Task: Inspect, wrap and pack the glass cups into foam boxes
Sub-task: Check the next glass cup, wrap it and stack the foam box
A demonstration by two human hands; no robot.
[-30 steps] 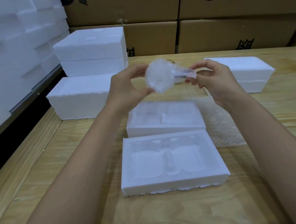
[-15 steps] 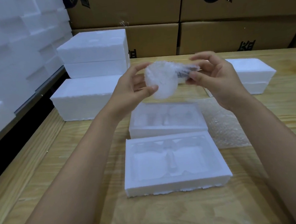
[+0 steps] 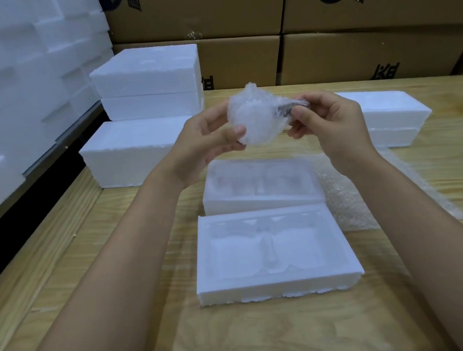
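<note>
Holding the bubble-wrapped cup in mid-air above the open foam tray | our left hand cupped its round end, thumb curled on | our right hand pinched its tail end, likely tightening the wrap before seating.

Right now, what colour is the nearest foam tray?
White; the foam tray shows best in the head view.

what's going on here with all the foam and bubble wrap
A person holds a bubble-wrapped cup above the table, left hand gripping its round body, right hand pinching the narrow end. Below lie the near tray, open and not yet filled, and the far tray. A bubble wrap sheet lies to their right.
</note>
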